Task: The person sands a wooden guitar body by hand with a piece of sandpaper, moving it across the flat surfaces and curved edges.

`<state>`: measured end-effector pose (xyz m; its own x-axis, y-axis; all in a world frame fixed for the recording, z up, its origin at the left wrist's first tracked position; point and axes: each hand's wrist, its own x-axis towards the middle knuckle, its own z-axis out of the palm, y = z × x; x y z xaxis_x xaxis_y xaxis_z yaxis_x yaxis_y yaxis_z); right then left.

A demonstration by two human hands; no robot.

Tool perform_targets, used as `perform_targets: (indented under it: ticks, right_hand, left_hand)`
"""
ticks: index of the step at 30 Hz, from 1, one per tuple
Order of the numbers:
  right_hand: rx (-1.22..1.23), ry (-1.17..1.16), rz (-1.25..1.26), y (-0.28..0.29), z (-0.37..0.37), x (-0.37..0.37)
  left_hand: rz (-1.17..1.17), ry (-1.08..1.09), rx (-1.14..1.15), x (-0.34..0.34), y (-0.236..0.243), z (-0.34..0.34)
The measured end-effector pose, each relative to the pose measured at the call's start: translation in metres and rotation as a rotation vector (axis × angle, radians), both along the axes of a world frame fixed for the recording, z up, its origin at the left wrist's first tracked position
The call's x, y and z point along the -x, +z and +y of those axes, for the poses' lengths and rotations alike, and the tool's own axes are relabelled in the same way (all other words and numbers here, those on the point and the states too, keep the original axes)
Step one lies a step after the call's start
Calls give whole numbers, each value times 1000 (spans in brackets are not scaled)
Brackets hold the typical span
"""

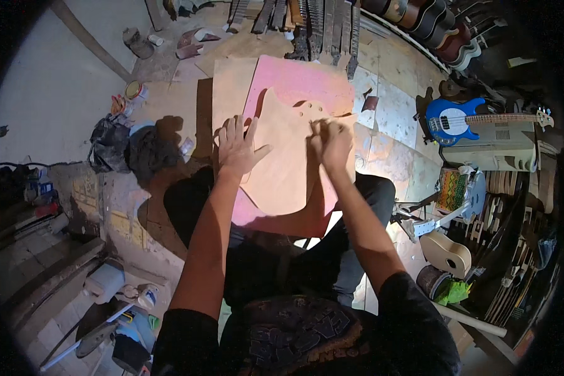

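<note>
Across the person's lap lies a pink board point(301, 78) with a thin guitar-body-shaped wooden template point(282, 163) laid flat on top, so the outline sits against the pink surface. Left hand point(237, 145) is spread open, palm down, fingers splayed on the template's left edge, apparently pressing it so it cannot slide. Right hand point(333, 141) is bunched at the template's upper right edge, fingers curled tight as if pinching something small (too hidden to tell what, perhaps a marking tool). Around them, the floor carries a blue electric guitar point(450, 120) to the right, a pale unfinished small guitar body point(448, 252) lower right, and a row of guitar necks point(313, 25) leaning at the top
</note>
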<state>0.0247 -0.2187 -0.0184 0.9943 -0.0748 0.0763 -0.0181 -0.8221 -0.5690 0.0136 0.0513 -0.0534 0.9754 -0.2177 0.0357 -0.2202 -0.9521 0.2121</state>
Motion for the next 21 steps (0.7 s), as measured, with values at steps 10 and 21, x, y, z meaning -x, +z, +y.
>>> perform_targets:
  ticks: [10,21]
  right_hand:
    - [106,121,-104,-19,-18,-12]
    - [-78,423,-172,-2,26,38]
  left_hand:
    - [91,22,-62,0,8,4]
    - [-89,7,-1,8,-12,17]
